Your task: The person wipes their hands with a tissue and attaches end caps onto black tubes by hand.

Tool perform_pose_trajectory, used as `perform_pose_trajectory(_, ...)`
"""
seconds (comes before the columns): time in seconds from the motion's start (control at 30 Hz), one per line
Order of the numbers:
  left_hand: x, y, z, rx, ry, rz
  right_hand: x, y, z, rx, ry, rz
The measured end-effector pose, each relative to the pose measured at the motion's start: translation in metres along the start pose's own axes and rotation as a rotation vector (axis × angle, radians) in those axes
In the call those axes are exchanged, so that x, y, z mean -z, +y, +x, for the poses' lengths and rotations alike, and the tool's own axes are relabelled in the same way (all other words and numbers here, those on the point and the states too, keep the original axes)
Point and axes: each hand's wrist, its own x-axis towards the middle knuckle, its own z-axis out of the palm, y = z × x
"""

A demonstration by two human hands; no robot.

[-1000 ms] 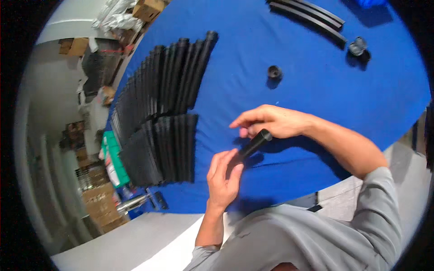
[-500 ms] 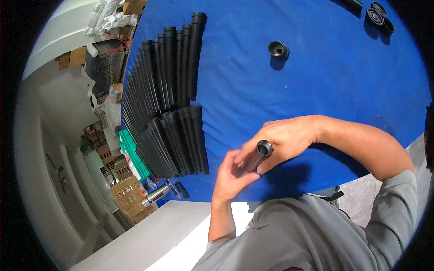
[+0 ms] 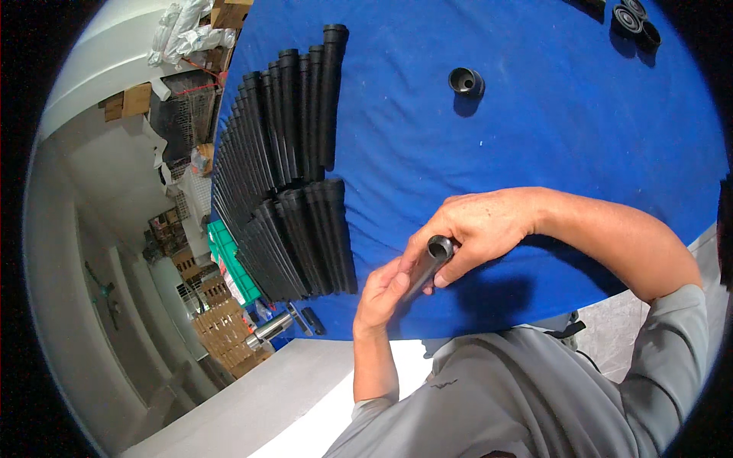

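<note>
A black tube (image 3: 424, 277) with a round open end slants between my hands above the blue cloth. My left hand (image 3: 377, 297) closes round its lower part, thumb lying along the side. The fingers and thumb of my right hand (image 3: 482, 232) grip it just below the open mouth. The tube's lower end is hidden by my left hand. To the left lie two rows of similar black tubes, a far row (image 3: 286, 114) and a near row (image 3: 305, 240). Beyond my hands a black cup-shaped fitting (image 3: 466, 81) sits alone on the cloth.
Several black round fittings (image 3: 631, 23) cluster at the far right. A green crate (image 3: 233, 263) stands at the table's left edge. Close to the near left corner is a silver metal cylinder (image 3: 271, 328) beside a small black piece (image 3: 311, 320). Cardboard boxes (image 3: 227, 336) are stacked beyond.
My left hand has closed up along the tube, its thumb now laid against it. The tube has tilted a little more and its open end has shifted slightly left.
</note>
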Motion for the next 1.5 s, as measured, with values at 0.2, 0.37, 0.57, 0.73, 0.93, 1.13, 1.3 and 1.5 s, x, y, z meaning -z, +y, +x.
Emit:
perform_pose_trajectory(0.2, -0.015, -0.007, 0.004, -0.149, 0.028, 0.011, 0.002, -0.006, -0.001, -0.001, -0.07, -0.134)
perform_pose_trajectory(0.37, -0.005, -0.004, 0.002, -0.059, -0.014, -0.023, 0.001, -0.003, -0.002, -0.001, -0.118, -0.01)
perform_pose_trajectory(0.57, 0.005, -0.011, 0.005, -0.249, -0.002, 0.27, 0.003, -0.007, -0.003, -0.018, -0.101, -0.102)
perform_pose_trajectory(0.73, -0.002, -0.008, 0.001, -0.137, -0.015, 0.217, 0.003, 0.002, 0.0, 0.002, -0.091, -0.069)
perform_pose_trajectory(0.93, -0.011, -0.017, 0.004, -0.19, -0.099, 0.001, 0.001, 0.004, 0.001, -0.029, -0.049, -0.006)
perform_pose_trajectory(1.13, -0.009, -0.018, -0.008, -0.094, -0.099, -0.301, 0.005, -0.008, -0.001, -0.036, 0.184, -0.089)
perform_pose_trajectory(1.3, -0.005, -0.017, -0.005, -0.556, -0.231, -0.913, 0.009, -0.001, 0.001, -0.057, 0.231, 0.204)
perform_pose_trajectory(1.5, -0.022, 0.011, 0.003, -0.597, 0.069, -0.413, 0.004, -0.003, -0.001, -0.132, -0.061, -0.112)
